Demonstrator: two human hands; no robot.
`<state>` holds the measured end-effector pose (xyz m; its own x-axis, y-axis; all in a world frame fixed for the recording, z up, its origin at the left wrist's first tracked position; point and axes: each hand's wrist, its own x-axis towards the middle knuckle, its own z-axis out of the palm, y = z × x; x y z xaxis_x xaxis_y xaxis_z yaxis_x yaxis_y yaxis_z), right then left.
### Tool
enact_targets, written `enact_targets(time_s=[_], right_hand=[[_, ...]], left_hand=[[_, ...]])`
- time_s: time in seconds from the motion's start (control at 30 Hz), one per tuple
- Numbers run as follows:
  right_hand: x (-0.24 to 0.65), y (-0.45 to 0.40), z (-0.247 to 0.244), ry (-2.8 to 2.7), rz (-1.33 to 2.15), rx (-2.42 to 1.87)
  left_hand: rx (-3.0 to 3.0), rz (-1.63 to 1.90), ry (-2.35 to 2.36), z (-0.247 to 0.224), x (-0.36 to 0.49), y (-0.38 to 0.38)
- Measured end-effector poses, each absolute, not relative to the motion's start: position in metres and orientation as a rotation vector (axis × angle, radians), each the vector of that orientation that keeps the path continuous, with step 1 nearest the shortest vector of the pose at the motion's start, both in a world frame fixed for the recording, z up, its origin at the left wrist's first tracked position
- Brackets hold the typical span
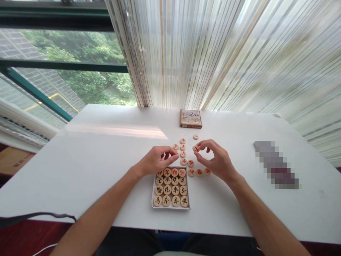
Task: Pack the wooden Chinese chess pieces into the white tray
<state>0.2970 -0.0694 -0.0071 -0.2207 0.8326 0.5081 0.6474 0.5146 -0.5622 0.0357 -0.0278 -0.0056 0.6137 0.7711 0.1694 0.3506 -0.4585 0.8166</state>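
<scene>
My right hand (217, 160) pinches a round wooden Chinese chess piece (196, 149) with a red character between thumb and forefinger. Over the far edge of an open box tray (189, 204), my left hand (158, 159) has its thumb and forefinger drawn close together; whether they grip anything is unclear. Just beyond those fingertips, another red-marked piece is partly covered. Rows of pieces fill the tray, red characters (174, 172) in the far row and black ones (175, 190) in the nearer rows. Several loose red pieces (183, 154) lie between and below my hands.
A brown printed box lid (191, 119) lies at the back of the white table (106, 160). One loose piece (196, 136) sits between it and my right hand. A blurred-out object (277, 165) is at the right. Curtains and a window stand behind; a dark cable (39, 214) crosses the front left.
</scene>
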Motion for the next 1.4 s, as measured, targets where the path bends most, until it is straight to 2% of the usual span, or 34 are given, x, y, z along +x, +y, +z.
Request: enact_targets(time_s=[0.27,1.4], right_hand=[[0.264,-0.085,-0.010,-2.023,0.311,-0.915],[0.260,-0.088,-0.019,-2.065,0.372,-0.934]], left_hand=[[1.929,0.674,0.815,-0.005,0.042,-0.033],[1.878,0.538,0.714,0.003,0.033,-0.031]])
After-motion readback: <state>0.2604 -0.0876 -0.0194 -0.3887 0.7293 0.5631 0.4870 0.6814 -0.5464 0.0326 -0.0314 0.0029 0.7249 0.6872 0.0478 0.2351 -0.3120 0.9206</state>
